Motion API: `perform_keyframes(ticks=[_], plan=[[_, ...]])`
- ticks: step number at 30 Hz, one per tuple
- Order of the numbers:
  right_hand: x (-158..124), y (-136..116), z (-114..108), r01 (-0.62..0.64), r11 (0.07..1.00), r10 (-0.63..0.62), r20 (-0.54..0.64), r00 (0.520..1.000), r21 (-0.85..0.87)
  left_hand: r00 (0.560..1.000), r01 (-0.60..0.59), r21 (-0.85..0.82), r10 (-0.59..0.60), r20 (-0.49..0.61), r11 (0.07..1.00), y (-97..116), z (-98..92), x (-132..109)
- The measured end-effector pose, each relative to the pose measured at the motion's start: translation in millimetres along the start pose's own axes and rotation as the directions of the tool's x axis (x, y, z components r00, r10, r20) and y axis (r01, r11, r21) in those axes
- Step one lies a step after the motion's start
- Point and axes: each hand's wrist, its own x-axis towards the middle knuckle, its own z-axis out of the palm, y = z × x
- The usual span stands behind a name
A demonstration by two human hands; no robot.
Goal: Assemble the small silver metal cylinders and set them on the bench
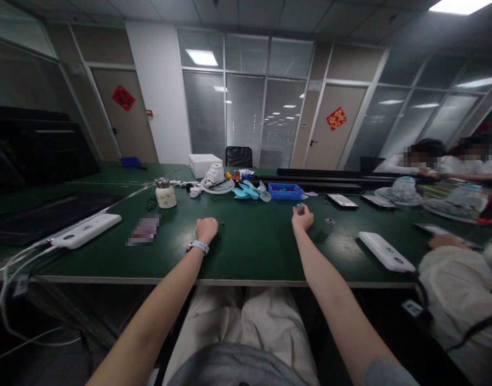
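My right hand (303, 220) is closed around a small grey metal cylinder (300, 207), whose top shows above the fingers. A second, similar grey cylinder (329, 225) stands upright on the green table, just right of that hand. My left hand (207, 229), with a watch (199, 246) at the wrist, is curled into a fist low over the table. Its fingers face away, so anything inside them is hidden. A tiny dark piece (222, 223) lies right beside the left hand.
Behind my hands are light-blue fan blades (249, 191), a blue basket (285, 192), a white fan part (215, 176) and a jar (165, 194). White power strips lie left (87, 230) and right (386, 252). A co-worker's arm (455, 262) rests at the far right.
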Motion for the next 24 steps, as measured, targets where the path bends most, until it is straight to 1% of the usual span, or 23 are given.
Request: perform_keyframes(ticks=[3,6,9,12,14,17,19,20,22,24], plan=[[23,19,-7,-0.099,0.994,0.097,-0.055,0.994,-0.038,1.0,-0.008,-0.005,0.008,0.019,1.0,0,2.1,1],[35,27,-8,-0.154,0.988,0.152,-0.089,0.984,-0.014,0.998,-0.057,-0.043,0.058,0.023,0.997,0,3.2,1],[37,28,-5,-0.18,0.984,0.179,-0.095,0.979,0.003,0.996,-0.09,-0.08,0.091,0.005,0.993,0,2.9,-1],[37,26,-5,-0.218,0.976,0.218,-0.069,0.974,0.001,0.996,-0.088,-0.104,0.088,-0.002,0.991,0,2.2,-2],[34,25,-5,-0.211,0.977,0.211,-0.071,0.975,0.003,0.996,-0.09,-0.116,0.09,0.001,0.989,1,1.9,-2],[25,20,-6,-0.151,0.989,0.15,-0.091,0.985,-0.008,0.996,-0.086,-0.127,0.088,0.009,0.988,2,1.1,-3],[13,10,-8,-0.093,0.995,0.088,-0.106,0.99,-0.044,0.996,-0.081,-0.134,0.083,0.012,0.988,2,0.2,-4],[6,3,-9,-0.046,0.996,0.037,-0.114,0.993,-0.072,0.997,-0.077,-0.138,0.08,0.013,0.987,2,-0.3,-4],[-12,-14,-13,0.096,0.987,-0.112,-0.124,0.986,-0.125,0.997,-0.073,-0.145,0.076,0.017,0.987,3,-1.2,-5],[-35,-34,-15,0.263,0.955,-0.277,-0.094,0.956,-0.137,0.997,-0.074,-0.148,0.077,0.019,0.986,3,-1.6,-6]])
